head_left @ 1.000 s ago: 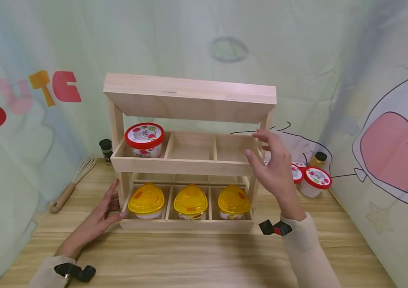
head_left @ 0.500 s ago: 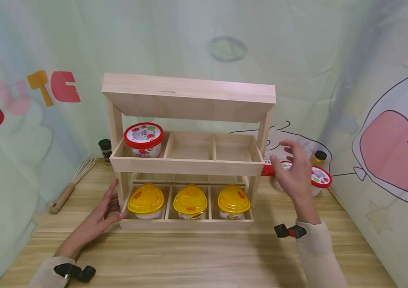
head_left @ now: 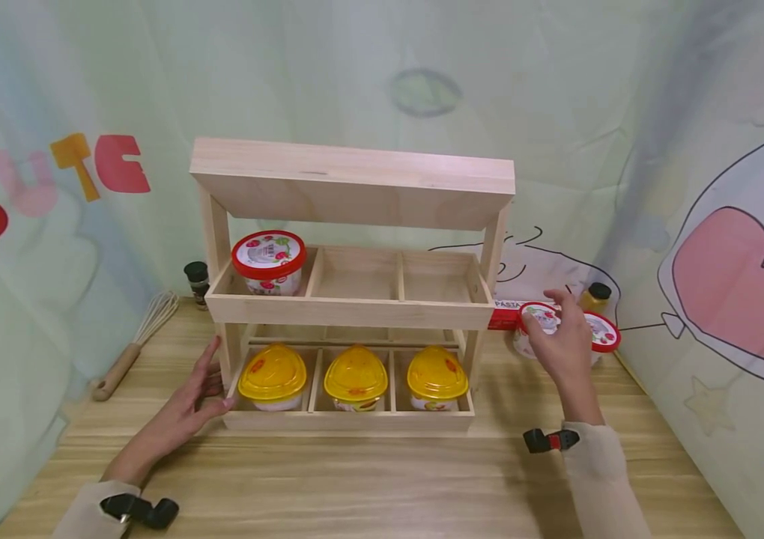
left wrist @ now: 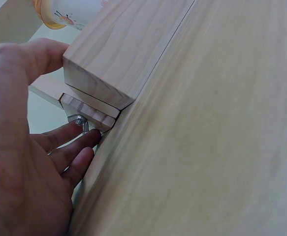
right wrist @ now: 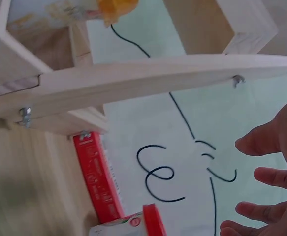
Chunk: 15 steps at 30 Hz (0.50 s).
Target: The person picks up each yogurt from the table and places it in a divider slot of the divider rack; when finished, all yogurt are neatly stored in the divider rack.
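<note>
R hand (head_left: 560,346) over red-lidded cup (head_left: 535,323) — frame right, beside wooden rack (head_left: 352,299)
Fingers spread, loosely curved at the cup; firm hold can't tell. L hand (head_left: 188,408) flat, fingers straight, touching rack's lower-left corner.

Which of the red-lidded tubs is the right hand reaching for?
The right hand reaches the nearer red-lidded tub on the table beside the rack; another sits behind, a third on the upper shelf.

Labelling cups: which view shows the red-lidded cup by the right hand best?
Head view: the red-lidded cup shows lid and body, with the right hand over it. Right wrist shows only its lid edge at the frame bottom. Left wrist shows none of it.
</note>
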{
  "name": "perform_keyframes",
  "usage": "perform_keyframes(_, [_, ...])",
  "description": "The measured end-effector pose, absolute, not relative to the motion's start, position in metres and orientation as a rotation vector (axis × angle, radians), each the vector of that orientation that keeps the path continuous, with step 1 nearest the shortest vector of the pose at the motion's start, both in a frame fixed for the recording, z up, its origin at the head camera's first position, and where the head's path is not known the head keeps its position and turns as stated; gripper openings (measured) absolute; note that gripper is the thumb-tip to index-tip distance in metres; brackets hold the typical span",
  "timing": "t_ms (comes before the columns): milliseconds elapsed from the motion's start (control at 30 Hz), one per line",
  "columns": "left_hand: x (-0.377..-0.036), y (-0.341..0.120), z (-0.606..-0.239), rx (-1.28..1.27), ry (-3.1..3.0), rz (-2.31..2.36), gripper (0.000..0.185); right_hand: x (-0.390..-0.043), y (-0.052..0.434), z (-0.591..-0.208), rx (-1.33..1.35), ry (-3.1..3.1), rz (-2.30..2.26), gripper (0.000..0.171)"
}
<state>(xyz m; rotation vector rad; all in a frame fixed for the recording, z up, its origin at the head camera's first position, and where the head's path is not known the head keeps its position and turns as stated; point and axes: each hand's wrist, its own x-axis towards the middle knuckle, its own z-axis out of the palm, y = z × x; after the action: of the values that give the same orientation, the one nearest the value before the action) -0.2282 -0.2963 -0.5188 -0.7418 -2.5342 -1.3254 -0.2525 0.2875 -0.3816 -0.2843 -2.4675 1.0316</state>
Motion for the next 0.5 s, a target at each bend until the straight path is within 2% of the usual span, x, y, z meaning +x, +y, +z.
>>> perform_keyframes(500, [-0.226, -0.296, -0.517, -0.712, -2.577, -1.339, 0.111, -0.268, 0.309, -0.418, -0.490, -2.605, 1.024, 0.071])
